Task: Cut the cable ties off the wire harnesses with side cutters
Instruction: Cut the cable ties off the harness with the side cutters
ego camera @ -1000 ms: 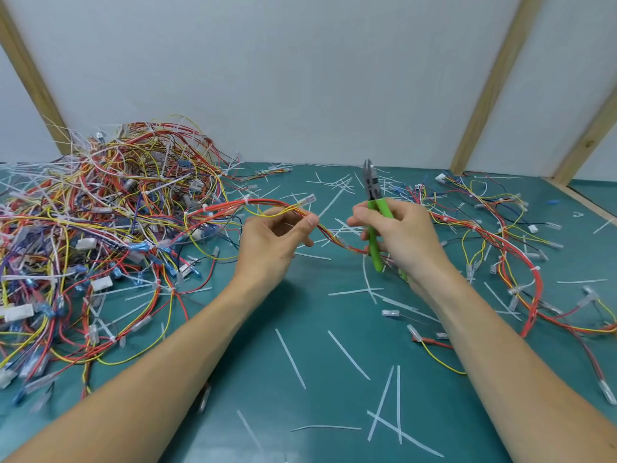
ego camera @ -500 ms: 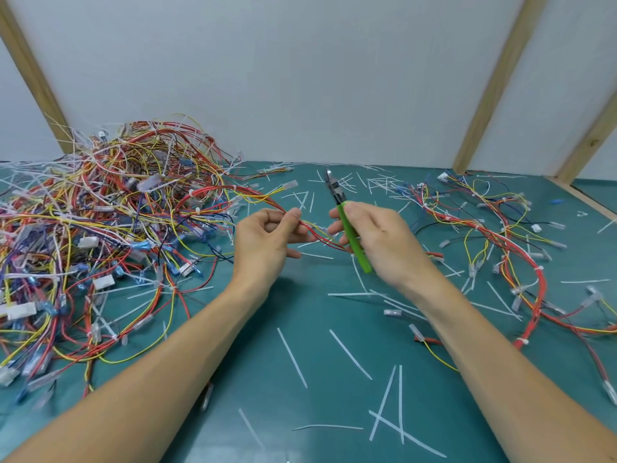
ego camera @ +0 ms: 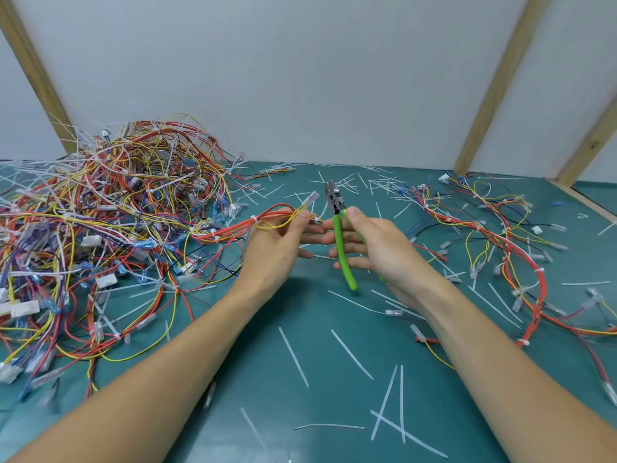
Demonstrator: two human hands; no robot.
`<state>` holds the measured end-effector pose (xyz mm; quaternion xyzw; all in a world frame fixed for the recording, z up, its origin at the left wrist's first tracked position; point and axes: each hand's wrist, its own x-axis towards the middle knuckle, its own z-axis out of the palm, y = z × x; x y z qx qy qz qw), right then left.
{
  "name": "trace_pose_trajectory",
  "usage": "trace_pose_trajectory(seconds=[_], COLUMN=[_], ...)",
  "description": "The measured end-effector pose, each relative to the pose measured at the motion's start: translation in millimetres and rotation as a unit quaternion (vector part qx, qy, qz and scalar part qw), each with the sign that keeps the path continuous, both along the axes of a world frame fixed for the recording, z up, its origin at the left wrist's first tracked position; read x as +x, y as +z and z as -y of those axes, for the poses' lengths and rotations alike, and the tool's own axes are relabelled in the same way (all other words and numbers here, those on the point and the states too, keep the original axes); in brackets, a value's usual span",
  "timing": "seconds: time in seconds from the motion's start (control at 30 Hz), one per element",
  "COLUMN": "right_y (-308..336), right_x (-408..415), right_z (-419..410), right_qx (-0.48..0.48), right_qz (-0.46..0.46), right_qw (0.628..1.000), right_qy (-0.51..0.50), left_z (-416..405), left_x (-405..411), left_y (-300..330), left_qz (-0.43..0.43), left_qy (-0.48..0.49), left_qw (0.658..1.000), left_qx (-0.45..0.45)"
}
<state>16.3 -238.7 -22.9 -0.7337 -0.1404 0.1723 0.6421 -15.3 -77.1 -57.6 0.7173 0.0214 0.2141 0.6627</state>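
Note:
My left hand (ego camera: 280, 242) pinches a red and yellow wire harness (ego camera: 267, 220) that runs left into a big tangled pile of harnesses (ego camera: 110, 222). White cable ties (ego camera: 253, 218) still ring this harness. My right hand (ego camera: 370, 245) grips green-handled side cutters (ego camera: 340, 238), jaws pointing up and slightly apart, just right of the harness end. A clear connector (ego camera: 312, 197) sticks up from the harness tip beside the jaws.
Cut white tie strips (ego camera: 352, 354) litter the green mat (ego camera: 317, 396). Several spread-out harnesses (ego camera: 507, 248) lie at the right. A white wall with wooden battens (ego camera: 494, 85) stands behind, and the mat's wooden edge (ego camera: 591, 205) runs at the far right.
Both hands moved slightly away from me and the left hand drew the harness end up to its fingertips. The cutters turned more upright, their jaws now beside the harness tip.

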Motion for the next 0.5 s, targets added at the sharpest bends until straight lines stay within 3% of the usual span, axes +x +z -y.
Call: trace_pose_trajectory(seconds=[0.1,0.17,0.23,0.3,0.5], right_y=[-1.5,-2.4,-4.3,-4.7,-3.9], right_x=[3.2,5.3,10.5,15.1,22.8], right_z=[1.1,5.2,13.7,22.7,36.4], right_qx=[-0.002,-0.038,-0.136,-0.199,-0.306], right_qz=[0.001,0.072,0.232,0.326,0.387], right_qw=[1.000,0.997,0.961,0.920,0.868], right_qy=[0.008,-0.013,-0.063,-0.088,-0.051], left_z=[-2.0,-4.5,-7.2,-9.3,-14.9], left_x=[0.8,1.6,2.0,2.1,3.3], left_y=[0.3,0.4,0.9,0.8,-0.1], left_qz=[-0.022,-0.029,-0.029,-0.032,-0.081], left_qy=[0.034,0.057,0.075,0.084,0.078], left_qw=[0.999,0.997,0.994,0.989,0.988], left_qx=[0.020,0.045,0.081,0.113,0.107])
